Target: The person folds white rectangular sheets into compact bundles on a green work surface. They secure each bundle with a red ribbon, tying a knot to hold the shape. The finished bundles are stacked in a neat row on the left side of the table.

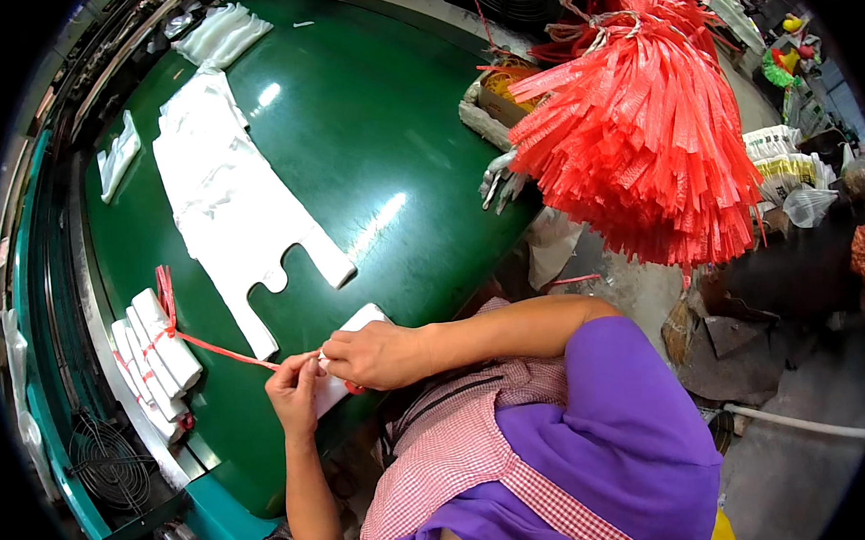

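The left hand [295,388] and the right hand [373,356] met at about six o'clock on the dark green glossy table [388,165], both pinched shut on a thin red plastic tying strip [217,351] where it crossed a small folded bundle of white plastic bags [344,358]. The hands hid most of that bundle; only its upper corner and a patch beneath the fingers showed, so whether the knot was started could not be told. From the fingers the strip ran taut toward nine o'clock, to a cluster of tied white bag rolls [159,363] lying at the table's edge.

The bundle looked light, soft and slippery, likely to spring open unless pressed flat, so it was best held across its middle, beneath the strip. The strip itself seemed thin, limp and slick, wanting a fingertip pinch close to the crossing.

A long flat stack of white handled bags [228,198] lay toward eleven o'clock, and a hanging bunch of red plastic strips [640,132] at two o'clock.
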